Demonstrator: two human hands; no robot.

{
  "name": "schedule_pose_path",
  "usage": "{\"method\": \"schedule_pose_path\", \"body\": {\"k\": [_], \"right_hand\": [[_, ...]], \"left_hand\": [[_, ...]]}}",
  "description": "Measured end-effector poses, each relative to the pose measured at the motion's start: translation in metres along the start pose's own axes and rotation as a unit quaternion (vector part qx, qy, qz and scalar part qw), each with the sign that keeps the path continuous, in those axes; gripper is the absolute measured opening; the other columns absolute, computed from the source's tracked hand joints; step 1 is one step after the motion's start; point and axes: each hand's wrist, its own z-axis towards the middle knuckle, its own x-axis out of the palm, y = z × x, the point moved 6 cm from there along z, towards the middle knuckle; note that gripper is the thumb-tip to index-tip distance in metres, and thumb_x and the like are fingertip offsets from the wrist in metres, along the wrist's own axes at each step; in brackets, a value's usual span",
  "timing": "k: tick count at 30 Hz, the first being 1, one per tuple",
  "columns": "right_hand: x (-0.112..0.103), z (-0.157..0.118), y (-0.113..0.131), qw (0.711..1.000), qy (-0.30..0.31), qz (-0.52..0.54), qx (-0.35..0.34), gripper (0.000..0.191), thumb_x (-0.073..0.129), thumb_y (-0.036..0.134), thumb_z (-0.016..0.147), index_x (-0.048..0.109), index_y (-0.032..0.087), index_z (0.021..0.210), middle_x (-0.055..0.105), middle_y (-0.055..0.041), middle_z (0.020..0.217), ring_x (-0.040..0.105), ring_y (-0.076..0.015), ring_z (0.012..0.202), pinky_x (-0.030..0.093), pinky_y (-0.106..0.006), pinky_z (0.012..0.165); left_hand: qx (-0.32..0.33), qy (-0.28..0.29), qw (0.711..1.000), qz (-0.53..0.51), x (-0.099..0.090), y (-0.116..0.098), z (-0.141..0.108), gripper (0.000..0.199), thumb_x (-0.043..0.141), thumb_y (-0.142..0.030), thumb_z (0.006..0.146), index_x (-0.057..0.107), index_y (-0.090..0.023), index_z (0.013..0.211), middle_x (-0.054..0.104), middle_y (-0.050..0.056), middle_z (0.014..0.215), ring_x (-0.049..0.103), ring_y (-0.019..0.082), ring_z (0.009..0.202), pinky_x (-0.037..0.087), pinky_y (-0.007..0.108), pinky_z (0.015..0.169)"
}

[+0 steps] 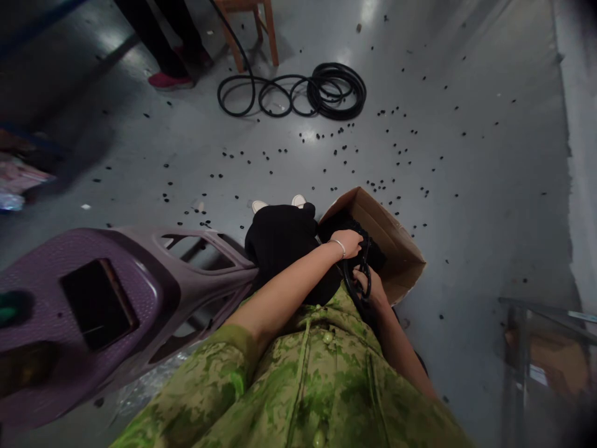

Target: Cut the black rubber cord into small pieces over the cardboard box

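Observation:
A cardboard box (396, 249) stands open beside my right leg, with a heap of black pieces (342, 223) inside it. My left hand (347, 242), with a bracelet at the wrist, is closed on a black hose (368, 274) over the near side of the box. Just below it, my right hand (368, 283) is closed round the same looped hose. The fingertips of both hands are partly hidden by the black loops.
A purple plastic stool (153, 280) on the left bears a phone (97, 303). Coiled black hose (338, 112) and many small black bits lie on the floor. A person's legs (168, 43) and a wooden stool (268, 31) are ahead; a metal frame (517, 348) is at right.

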Motion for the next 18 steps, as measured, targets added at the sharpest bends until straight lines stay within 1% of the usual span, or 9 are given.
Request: {"method": "schedule_pose_path", "body": {"k": [6,8,10,13,16,18], "right_hand": [[-0.002,0.000,0.001,1.000,-0.003,0.010,0.012,0.029,0.059,0.044,0.067,0.058,0.019,0.080,0.058,0.0014,0.062,0.053,-0.0150,0.058,0.042,-0.027,0.059],[-0.004,-0.004,0.004,1.000,0.003,0.008,0.011,0.025,0.059,0.044,0.069,0.057,0.019,0.072,0.056,0.0018,0.058,0.052,-0.0142,0.055,0.041,-0.027,0.057],[-0.005,-0.010,0.008,1.000,0.004,-0.001,0.005,0.027,0.057,0.045,0.071,0.053,0.020,0.062,0.052,0.0023,0.052,0.049,-0.0131,0.051,0.039,-0.026,0.054],[-0.009,-0.020,0.010,1.000,-0.018,-0.019,0.012,0.032,0.057,0.047,0.072,0.048,0.021,0.055,0.047,0.0031,0.045,0.045,-0.0125,0.046,0.036,-0.026,0.050],[-0.010,-0.026,0.009,0.998,-0.041,-0.034,0.031,0.032,0.057,0.049,0.072,0.049,0.022,0.056,0.044,0.0036,0.041,0.044,-0.0130,0.041,0.035,-0.027,0.047],[-0.010,-0.027,0.011,0.998,-0.050,-0.038,0.028,0.032,0.057,0.050,0.072,0.050,0.022,0.057,0.045,0.0033,0.042,0.044,-0.0131,0.042,0.036,-0.027,0.047]], "left_hand": [[0.005,0.004,1.000,0.001,0.000,-0.001,-0.001,0.027,0.050,-0.032,0.087,0.068,-0.025,0.106,0.069,0.007,0.104,0.063,0.023,0.101,0.049,0.030,0.084],[0.007,0.008,1.000,0.005,0.000,0.000,0.000,0.027,0.050,-0.032,0.087,0.068,-0.025,0.107,0.069,0.007,0.105,0.063,0.023,0.101,0.049,0.030,0.084],[0.005,0.017,1.000,0.007,0.000,0.002,0.001,0.029,0.049,-0.031,0.087,0.068,-0.025,0.107,0.069,0.006,0.106,0.063,0.023,0.101,0.049,0.029,0.084],[0.014,0.023,1.000,0.002,0.000,0.002,0.001,0.031,0.048,-0.031,0.087,0.067,-0.026,0.112,0.069,0.006,0.110,0.062,0.022,0.103,0.048,0.029,0.086],[0.023,0.022,0.999,-0.008,0.001,0.001,0.002,0.034,0.048,-0.032,0.087,0.066,-0.027,0.116,0.068,0.005,0.113,0.061,0.022,0.106,0.048,0.029,0.086],[0.020,0.019,1.000,-0.013,0.002,0.001,0.002,0.034,0.048,-0.033,0.088,0.066,-0.027,0.115,0.068,0.005,0.113,0.061,0.022,0.106,0.048,0.029,0.085]]}}
